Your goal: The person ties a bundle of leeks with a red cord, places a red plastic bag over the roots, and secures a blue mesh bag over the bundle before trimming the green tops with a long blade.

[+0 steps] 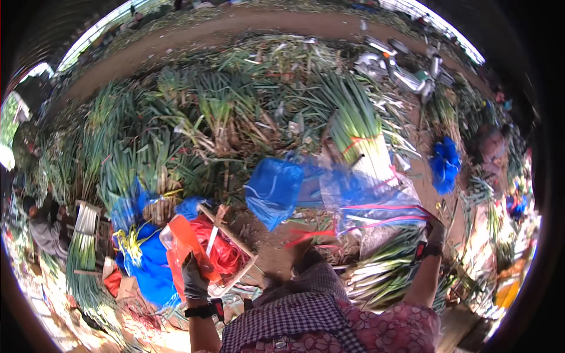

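Observation:
My left hand [195,281], in a dark grey glove, is closed on an orange plastic piece [191,244], its exact kind unclear. That piece lies over a wooden-edged crate [238,275] with red plastic strips [226,250] in it. At the right, my right hand [435,231] is closed around the end of pink-red plastic strips [385,207], which stretch leftward. Beneath them spreads a clear and blue plastic sheet [347,187], partly over a tied bundle of leeks [359,129]. Loose leeks [382,270] lie under my right forearm.
Piles of leeks [218,106] spread ahead. Blue plastic [147,270] and yellow ties [132,244] lie left of the crate. A scooter [400,70] stands at the far right. Another person [47,226] sits at the left, near a rack of leeks [82,247].

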Demonstrator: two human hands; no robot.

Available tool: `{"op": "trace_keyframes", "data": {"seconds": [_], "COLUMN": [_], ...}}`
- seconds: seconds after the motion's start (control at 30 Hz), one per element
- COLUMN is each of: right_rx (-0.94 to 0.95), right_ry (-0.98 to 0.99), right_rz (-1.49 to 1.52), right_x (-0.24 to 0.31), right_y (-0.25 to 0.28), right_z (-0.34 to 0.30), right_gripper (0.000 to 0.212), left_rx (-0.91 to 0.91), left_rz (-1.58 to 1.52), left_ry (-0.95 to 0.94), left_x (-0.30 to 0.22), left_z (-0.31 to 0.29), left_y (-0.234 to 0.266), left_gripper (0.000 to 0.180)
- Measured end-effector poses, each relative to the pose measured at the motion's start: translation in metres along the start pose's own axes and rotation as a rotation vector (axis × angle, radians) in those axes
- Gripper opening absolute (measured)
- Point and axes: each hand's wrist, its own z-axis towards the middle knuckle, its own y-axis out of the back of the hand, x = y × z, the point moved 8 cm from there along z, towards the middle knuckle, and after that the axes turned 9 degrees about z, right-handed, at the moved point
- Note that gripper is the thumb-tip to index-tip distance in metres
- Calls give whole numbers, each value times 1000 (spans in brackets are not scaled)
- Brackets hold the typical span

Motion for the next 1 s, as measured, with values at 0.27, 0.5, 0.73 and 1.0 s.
{"op": "trace_keyframes", "data": {"seconds": [0.27, 0.5, 0.73, 1.0], "right_rx": [-768, -916, -836, 398], "right_ry": [208, 233, 59, -170], "right_rz": [273, 391, -518, -61], "right_x": [-28, -67, -122, -88], "right_y": [307, 290, 239, -152], "right_z": [-53, -56, -28, 16], "right_gripper": [12, 14, 37, 31], "left_rx": [383, 646, 975, 1373], "left_rz": [370, 70, 245, 64], "left_ry": [-281, 166, 277, 490], "left_x": [11, 26, 19, 56], "left_z": [74, 68, 59, 88], "left_y": [-159, -371, -554, -720], "left_gripper": [16, 20, 15, 24]}}
